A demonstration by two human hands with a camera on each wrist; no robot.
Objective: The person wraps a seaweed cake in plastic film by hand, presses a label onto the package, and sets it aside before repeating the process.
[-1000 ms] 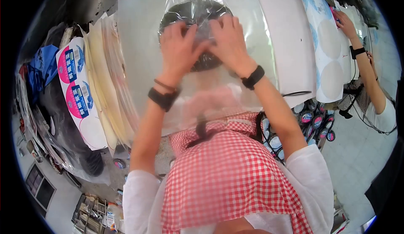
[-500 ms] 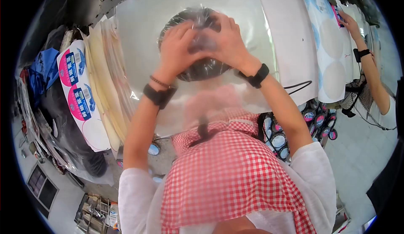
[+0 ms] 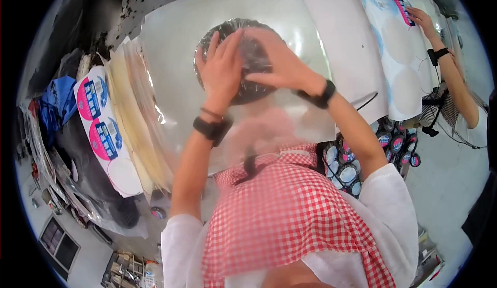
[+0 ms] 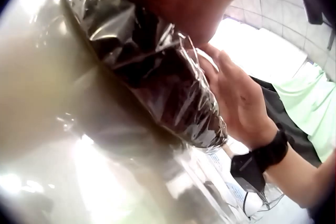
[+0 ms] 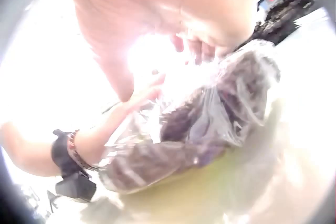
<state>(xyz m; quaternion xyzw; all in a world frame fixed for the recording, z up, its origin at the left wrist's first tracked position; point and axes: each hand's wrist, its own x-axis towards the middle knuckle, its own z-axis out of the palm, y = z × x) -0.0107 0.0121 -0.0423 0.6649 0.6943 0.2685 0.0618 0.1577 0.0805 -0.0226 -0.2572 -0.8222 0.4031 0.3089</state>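
A round dark bundle (image 3: 253, 89) in clear, crinkled film lies on the pale shiny work surface (image 3: 176, 91). My left hand (image 3: 221, 70) rests on its left part with the fingers spread and pointing away from me. Over its right part lies my right hand (image 3: 284, 63), thumb stretched towards the left hand. In the left wrist view the wrapped bundle (image 4: 168, 82) shows as a thick, glossy disc, with the right hand (image 4: 239, 98) at its far side. The right wrist view shows loose film folds on the bundle (image 5: 152, 163) under the right hand (image 5: 168, 8).
Printed label sheets (image 3: 106, 127) and yellowish sheets (image 3: 137, 117) lie at the left. White sheets with round shapes (image 3: 401, 60) are at the right, where another person's hand (image 3: 422, 21) touches them. Below are many small round labelled packs (image 3: 348, 173). A black cord (image 3: 368, 101) lies nearby.
The hands have moved from close together, with bent fingers on the top, to flatter and further apart. The bundle sits slightly lower in view, and the film that stood up above it is down.
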